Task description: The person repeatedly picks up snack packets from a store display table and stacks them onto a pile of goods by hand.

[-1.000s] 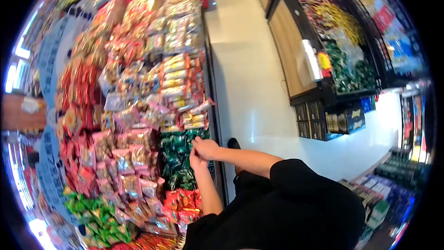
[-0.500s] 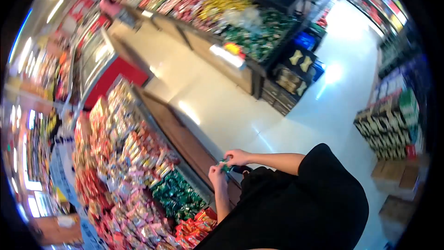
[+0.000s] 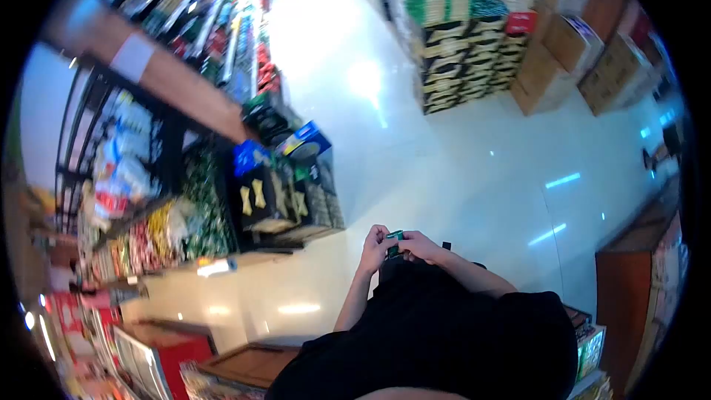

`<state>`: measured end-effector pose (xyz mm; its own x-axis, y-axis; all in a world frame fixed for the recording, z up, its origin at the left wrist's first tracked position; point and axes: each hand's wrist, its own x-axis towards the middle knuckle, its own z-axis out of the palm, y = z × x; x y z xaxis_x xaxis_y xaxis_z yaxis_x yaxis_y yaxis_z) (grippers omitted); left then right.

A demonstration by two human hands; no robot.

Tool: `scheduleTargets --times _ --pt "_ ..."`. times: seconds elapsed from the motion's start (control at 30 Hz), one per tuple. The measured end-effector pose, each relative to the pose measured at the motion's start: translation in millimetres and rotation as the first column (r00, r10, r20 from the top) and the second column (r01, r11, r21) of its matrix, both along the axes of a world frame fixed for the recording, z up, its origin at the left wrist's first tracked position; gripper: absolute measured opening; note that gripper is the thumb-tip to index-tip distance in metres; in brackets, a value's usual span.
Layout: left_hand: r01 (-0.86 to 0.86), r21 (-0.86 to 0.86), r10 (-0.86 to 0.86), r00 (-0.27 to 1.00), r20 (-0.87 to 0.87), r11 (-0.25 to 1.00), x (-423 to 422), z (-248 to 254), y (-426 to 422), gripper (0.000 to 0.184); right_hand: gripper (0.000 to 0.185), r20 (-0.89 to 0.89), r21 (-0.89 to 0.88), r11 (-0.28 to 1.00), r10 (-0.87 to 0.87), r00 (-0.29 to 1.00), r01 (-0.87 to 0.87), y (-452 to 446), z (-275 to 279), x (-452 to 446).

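Note:
A small green wrapped packet (image 3: 395, 238) is held between my two hands in front of my dark clothing. My left hand (image 3: 376, 248) grips its left side with bent fingers. On the other side my right hand (image 3: 421, 247) pinches it, fingers closed. Both hands nearly touch over the pale shiny floor (image 3: 444, 178). Fingers cover part of the packet, and its print is too small to read.
Stacked patterned boxes (image 3: 459, 52) and brown cartons (image 3: 544, 78) stand at the upper right. Dark boxes (image 3: 266, 196) sit beside a candy bin (image 3: 204, 215) on the left. A brown wooden counter (image 3: 626, 304) is at the right, a red-sided freezer (image 3: 174, 363) at the lower left.
The view has swung right, away from the candy display to the aisle. My hands have moved off the green packets in the display, with a green packet now between them.

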<state>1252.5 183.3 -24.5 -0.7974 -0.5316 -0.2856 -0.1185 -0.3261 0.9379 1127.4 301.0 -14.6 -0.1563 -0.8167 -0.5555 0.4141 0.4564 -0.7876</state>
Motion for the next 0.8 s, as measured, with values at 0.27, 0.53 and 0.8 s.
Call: scheduleTargets --times 0.27,0.53,0.8 --pt "0.305 0.122 -0.31 0.95 0.029 0.945 -184 -8 -11 0.022 0.012 0.117 -0.077 0.873 -0.472 0.873 0.482 26 -35 -132" --pt "0.512 0.202 -0.525 0.851 0.012 0.835 -397 -28 -36 0.024 0.014 0.157 0.049 0.696 -0.714 0.683 0.716 4 -33 -324" --pt "0.626 -0.132 -0.606 0.778 0.165 0.768 -598 -8 -40 0.019 0.021 0.2 0.02 0.617 -0.774 0.601 0.787 11 20 -528"
